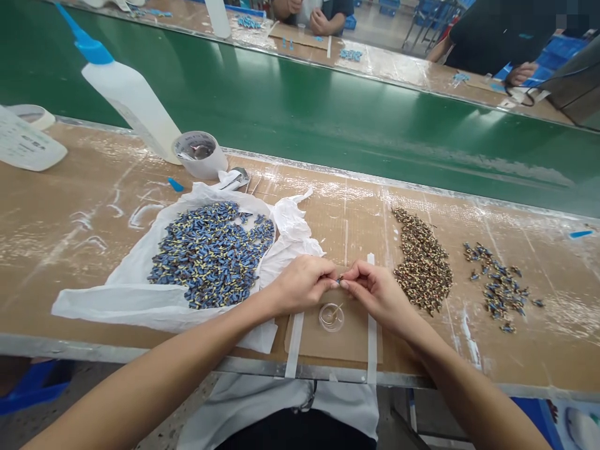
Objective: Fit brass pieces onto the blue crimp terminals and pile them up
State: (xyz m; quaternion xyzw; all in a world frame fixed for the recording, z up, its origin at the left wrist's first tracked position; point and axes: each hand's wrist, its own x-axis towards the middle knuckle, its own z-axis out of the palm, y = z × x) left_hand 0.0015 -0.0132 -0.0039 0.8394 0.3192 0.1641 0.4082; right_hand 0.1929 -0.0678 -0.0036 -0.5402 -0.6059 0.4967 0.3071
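Note:
My left hand (307,284) and my right hand (372,289) meet fingertip to fingertip above a taped-down cardboard piece (309,340). Both are closed in a pinch on a tiny dark and blue part (340,280), mostly hidden by the fingers. Just below them stands a small clear cup (331,317) with a thin stick leaning in it. On the left, a heap of small blue, yellow and dark parts (210,256) lies on a white plastic bag (126,309). To the right are a pile of brown-gold parts (422,262) and a looser group of blue and gold parts (504,290).
A white squeeze bottle with a blue nozzle (134,103), a tape roll (200,155) and another bottle (28,140) stand at the back left. Beyond the table edge runs a green conveyor belt (300,100). Co-workers' hands (321,22) show across it.

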